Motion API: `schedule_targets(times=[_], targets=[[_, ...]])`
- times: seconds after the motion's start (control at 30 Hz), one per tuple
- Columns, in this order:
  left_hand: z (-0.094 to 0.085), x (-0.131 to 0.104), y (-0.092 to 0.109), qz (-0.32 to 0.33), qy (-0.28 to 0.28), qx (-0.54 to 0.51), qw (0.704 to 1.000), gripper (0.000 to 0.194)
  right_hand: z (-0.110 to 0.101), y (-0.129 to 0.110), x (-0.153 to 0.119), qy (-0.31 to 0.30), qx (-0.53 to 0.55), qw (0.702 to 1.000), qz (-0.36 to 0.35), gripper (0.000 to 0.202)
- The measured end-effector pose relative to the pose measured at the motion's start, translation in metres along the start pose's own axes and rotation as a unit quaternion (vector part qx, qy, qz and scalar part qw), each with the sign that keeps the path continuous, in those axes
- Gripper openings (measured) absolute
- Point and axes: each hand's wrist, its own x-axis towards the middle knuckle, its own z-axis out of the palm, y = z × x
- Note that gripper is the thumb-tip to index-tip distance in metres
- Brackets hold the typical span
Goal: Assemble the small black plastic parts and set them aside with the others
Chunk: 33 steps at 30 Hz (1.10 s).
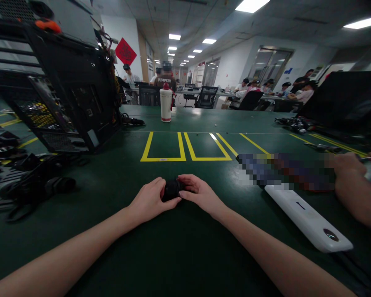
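In the middle of the green table, a small black cylinder [171, 188], which resembles a camera lens, lies between my two hands. My left hand [150, 199] is wrapped around its left side, with the thumb along the near edge. My right hand [200, 194] curls at the other end, thumb and fingertips touching what looks like a wider rim. Part of the cylinder is hidden by my fingers, and its fine details are too dark to make out.
An open black computer case [58, 95] stands at the left, with black cables and gear [37, 185] before it. A white bottle [166, 103] stands beyond yellow tape outlines [163, 159]. To the right lies a white elongated device [306, 214], near another person's hand [349, 169].
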Motion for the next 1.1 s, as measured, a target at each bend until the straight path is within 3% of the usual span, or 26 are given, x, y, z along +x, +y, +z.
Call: schedule_targets(times=[0.2, 0.4, 0.6, 0.77, 0.9, 1.1], targets=[[-0.0001, 0.0012, 0.0000, 0.004, 0.004, 0.006, 1.000, 0.040, 0.0010, -0.0006, -0.0013, -0.004, -0.036, 0.999, 0.000, 0.028], [0.0003, 0.0005, -0.0016, 0.003, 0.004, 0.012, 1.000, 0.040, -0.0012, -0.0010, -0.0004, -0.011, 0.012, 1.000, 0.008, 0.040], [0.0003, -0.0002, -0.0006, 0.011, 0.009, 0.018, 1.000, 0.039, 0.0016, 0.0011, 0.0013, -0.012, -0.006, 1.000, 0.001, 0.029], [-0.0003, -0.0003, -0.0006, 0.009, 0.007, 0.019, 1.000, 0.039, 0.0001, -0.0033, -0.0017, -0.013, -0.009, 1.000, -0.025, 0.034], [-0.0008, -0.0002, -0.0005, 0.005, 0.003, 0.011, 1.000, 0.040, 0.0007, -0.0010, -0.0005, 0.007, 0.002, 1.000, 0.003, 0.039], [-0.0004, -0.0004, -0.0003, -0.001, 0.008, 0.006, 1.000, 0.040, 0.0025, 0.0006, 0.0012, 0.022, -0.076, 0.997, 0.010, 0.027]])
